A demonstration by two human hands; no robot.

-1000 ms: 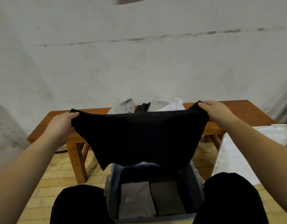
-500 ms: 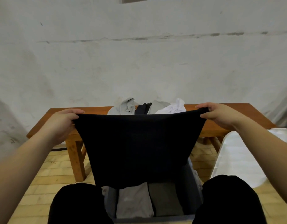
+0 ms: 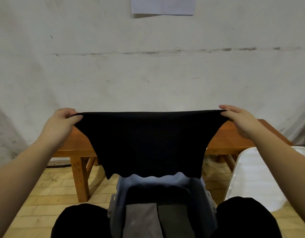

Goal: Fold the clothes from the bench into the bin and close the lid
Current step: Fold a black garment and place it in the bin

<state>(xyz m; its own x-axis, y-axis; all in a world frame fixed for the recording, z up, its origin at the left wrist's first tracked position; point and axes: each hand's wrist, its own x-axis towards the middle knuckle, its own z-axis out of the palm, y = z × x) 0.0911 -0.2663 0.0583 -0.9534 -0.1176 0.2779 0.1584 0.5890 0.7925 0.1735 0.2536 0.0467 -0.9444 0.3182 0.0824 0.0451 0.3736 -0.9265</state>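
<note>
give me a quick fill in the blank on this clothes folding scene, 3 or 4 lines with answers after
1. Both hands hold the ____ garment stretched by its top corners.
2. The left hand and right hand hold it up above the open ____.
3. Inside the bin, two folded pieces lie ____ by side.
4. The bench behind the garment is made of ____.

Missing words: black; bin; side; wood

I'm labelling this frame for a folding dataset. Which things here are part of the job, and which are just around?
Part of the job:
black garment, held by left hand and right hand
grey bin
folded clothes inside it
wooden bench
white lid

Just around:
paper sheet on the wall
</note>
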